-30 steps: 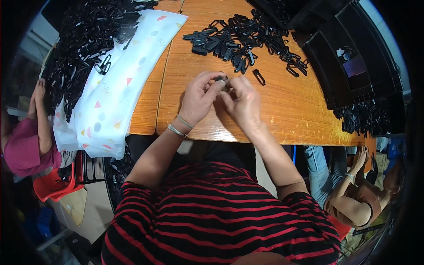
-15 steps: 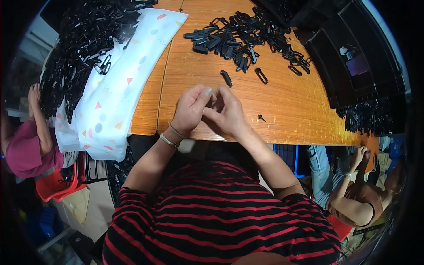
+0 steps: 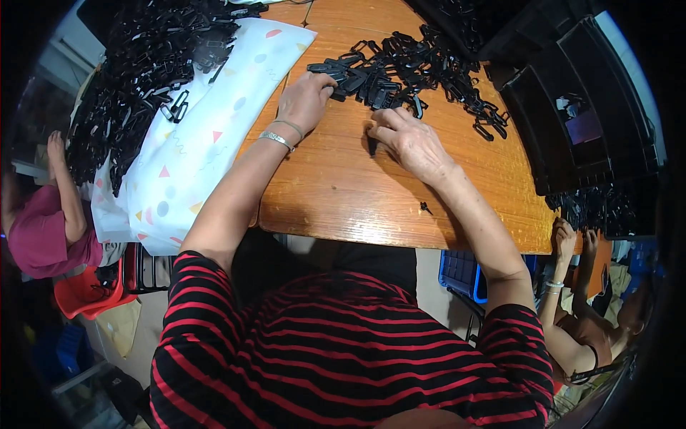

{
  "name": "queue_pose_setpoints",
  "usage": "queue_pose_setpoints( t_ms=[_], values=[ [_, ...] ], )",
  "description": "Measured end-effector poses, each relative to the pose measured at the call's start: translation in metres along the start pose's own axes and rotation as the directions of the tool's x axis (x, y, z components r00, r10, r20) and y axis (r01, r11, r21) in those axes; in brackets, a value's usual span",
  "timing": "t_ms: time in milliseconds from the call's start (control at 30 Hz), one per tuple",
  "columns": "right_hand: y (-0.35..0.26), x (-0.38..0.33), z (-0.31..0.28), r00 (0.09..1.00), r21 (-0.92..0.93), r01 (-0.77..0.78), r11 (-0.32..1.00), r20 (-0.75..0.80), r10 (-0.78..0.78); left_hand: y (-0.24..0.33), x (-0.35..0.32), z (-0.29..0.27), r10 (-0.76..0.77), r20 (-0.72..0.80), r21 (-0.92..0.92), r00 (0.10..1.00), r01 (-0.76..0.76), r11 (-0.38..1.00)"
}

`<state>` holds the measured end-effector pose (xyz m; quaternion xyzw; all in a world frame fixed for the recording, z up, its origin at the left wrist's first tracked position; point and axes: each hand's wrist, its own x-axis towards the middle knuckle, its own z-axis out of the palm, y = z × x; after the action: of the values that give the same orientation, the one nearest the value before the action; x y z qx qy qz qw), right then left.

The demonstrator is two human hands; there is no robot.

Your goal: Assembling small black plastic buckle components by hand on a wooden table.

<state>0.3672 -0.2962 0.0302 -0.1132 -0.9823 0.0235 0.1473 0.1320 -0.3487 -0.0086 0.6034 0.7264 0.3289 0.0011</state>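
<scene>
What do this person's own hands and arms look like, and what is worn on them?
Both the left hand and the right hand are without gloves. The left wrist carries a silver-toned bracelet and a thinner, duller band; no bracelet shows on the right. The short sleeves are black with red stripes.

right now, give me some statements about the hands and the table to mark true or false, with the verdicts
1. The left hand is at the pile of black parts: true.
2. A silvery bracelet is on the right arm: false; it is on the left arm.
3. A dark part is at the right hand: true.
4. The patterned white sheet lies on the person's right: false; it lies on the left.
</scene>
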Motion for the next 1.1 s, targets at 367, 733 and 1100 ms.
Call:
queue_pose_setpoints(
  t_ms=[367, 733, 1100],
  values=[
    [-0.016, 0.009, 0.020, 0.995, 0.072, -0.079, 0.994, 0.061, 0.075, 0.022, -0.008, -0.006, -0.236, 0.087, -0.186, 0.968, 0.249, 0.950],
    [-0.028, -0.013, 0.025, 0.983, 0.070, -0.184, 0.980, 0.008, 0.184, 0.038, -0.027, -0.007, -0.140, 0.117, -0.146, 0.983, 0.156, 0.977],
    [-0.056, -0.006, 0.001, 0.793, 0.619, -0.289, 0.730, -0.272, 0.545, 0.069, -0.065, -0.024, -0.240, 0.356, -0.914, 0.903, 0.390, 0.113]
  ],
)
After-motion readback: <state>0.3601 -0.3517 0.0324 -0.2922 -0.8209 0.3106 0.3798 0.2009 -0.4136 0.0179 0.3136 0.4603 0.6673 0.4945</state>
